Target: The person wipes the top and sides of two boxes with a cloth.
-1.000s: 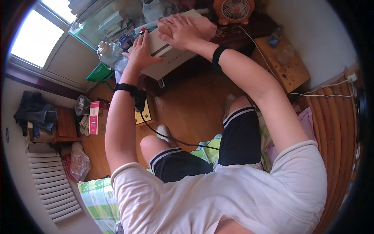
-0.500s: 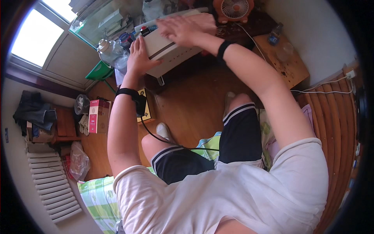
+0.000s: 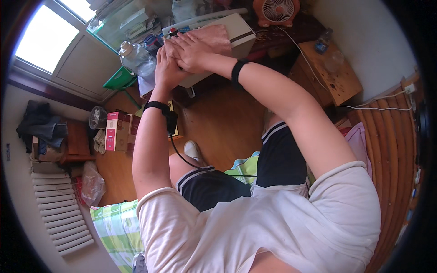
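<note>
A long white box-shaped appliance [image 3: 239, 28] with a dark stripe lies across the dark table. My right hand [image 3: 193, 53] rests palm down, fingers stretched out, on a pink cloth [image 3: 215, 38] spread over its top. The tips of that hand reach the fingers of my left hand [image 3: 167, 68], which is braced against the appliance's left end with its fingers extended. What lies beneath both palms is hidden. A small black and red container [image 3: 173, 31] stands just beyond my fingers.
A water jug [image 3: 132, 54] in clear plastic and a dark blue jar [image 3: 152, 44] stand at the left. An orange fan [image 3: 276, 11] is at the far right, near a wooden stand [image 3: 342, 84] with a bottle [image 3: 322, 41]. A green stool [image 3: 119, 78] stands left.
My right hand has slid left with the pink cloth, baring the appliance's right end. It now meets my left hand, which stays at the left end.
</note>
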